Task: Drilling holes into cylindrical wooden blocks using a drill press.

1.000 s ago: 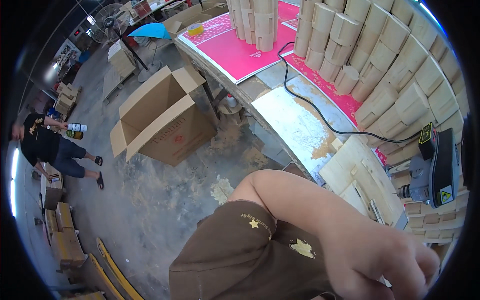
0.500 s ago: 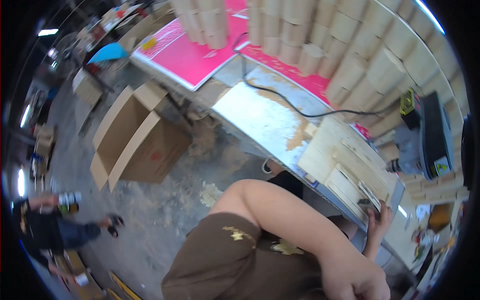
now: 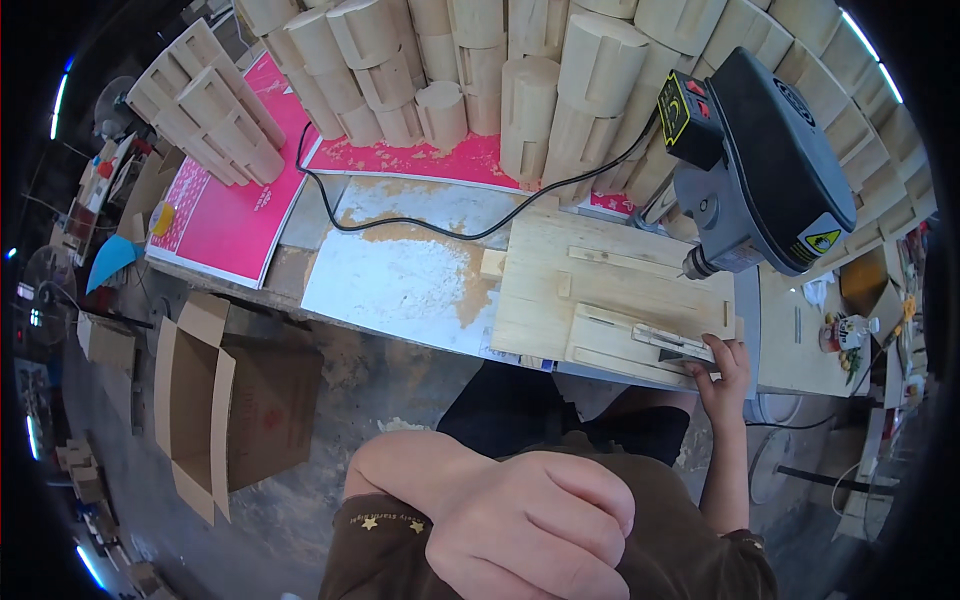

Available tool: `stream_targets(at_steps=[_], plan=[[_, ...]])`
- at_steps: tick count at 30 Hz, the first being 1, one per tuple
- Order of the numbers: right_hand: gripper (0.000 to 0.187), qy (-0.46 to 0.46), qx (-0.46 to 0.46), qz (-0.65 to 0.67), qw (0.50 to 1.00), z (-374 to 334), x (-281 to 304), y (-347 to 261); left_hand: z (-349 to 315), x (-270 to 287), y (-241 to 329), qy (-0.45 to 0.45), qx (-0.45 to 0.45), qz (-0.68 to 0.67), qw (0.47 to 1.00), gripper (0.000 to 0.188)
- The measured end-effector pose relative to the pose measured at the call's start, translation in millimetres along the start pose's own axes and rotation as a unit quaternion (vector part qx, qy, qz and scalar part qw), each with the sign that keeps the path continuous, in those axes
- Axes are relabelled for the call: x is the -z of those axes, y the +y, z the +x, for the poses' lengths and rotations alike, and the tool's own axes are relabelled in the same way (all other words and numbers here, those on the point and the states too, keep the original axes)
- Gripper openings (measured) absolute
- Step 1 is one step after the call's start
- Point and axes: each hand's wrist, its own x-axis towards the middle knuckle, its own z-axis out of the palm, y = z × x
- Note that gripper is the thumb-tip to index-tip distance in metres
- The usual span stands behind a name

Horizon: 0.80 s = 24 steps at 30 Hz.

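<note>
My left hand is curled into a fist close in front of me at the bottom middle; whatever its fingers hold, if anything, is hidden. At the right, my right hand pinches the end of a slim strip-shaped piece, pale on top with a dark grey side. That piece lies on a raised wooden block fixed to a pale wooden board. Just beyond the hand stands a bench drill with a black housing, its chuck above the board.
Slotted wooden cylinders stand stacked along the back, with more on a pink sheet at the left. A black cable crosses the dusty white tabletop. An opened cardboard box stands on the floor, left of the table.
My view has swung left and levelled toward the table. My left fist has shifted from lower right to the bottom middle of the view. My right hand stays at the strip-shaped piece.
</note>
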Motion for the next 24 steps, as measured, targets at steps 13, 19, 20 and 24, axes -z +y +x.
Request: stream_targets(at_steps=[13, 19, 20, 24], plan=[[0.046, -0.004, 0.004, -0.008, 1.000, 3, 2, -2, -18, 101, -70, 0.023, 0.145, 0.299, 0.943, 0.019], [0.045, 0.022, -0.011, -0.017, 1.000, 1, 9, -1, -117, 317, -202, 0.336, 0.345, 0.562, 0.673, 0.051], [0.045, 0.009, -0.006, -0.013, 1.000, 3, 11, -2, -137, 350, -216, 0.352, 0.337, 0.579, 0.654, 0.055], [0.040, 0.030, 0.010, 0.006, 0.999, -4, 12, 5, -163, 394, -278, 0.294, 0.304, 0.516, 0.745, 0.073]])
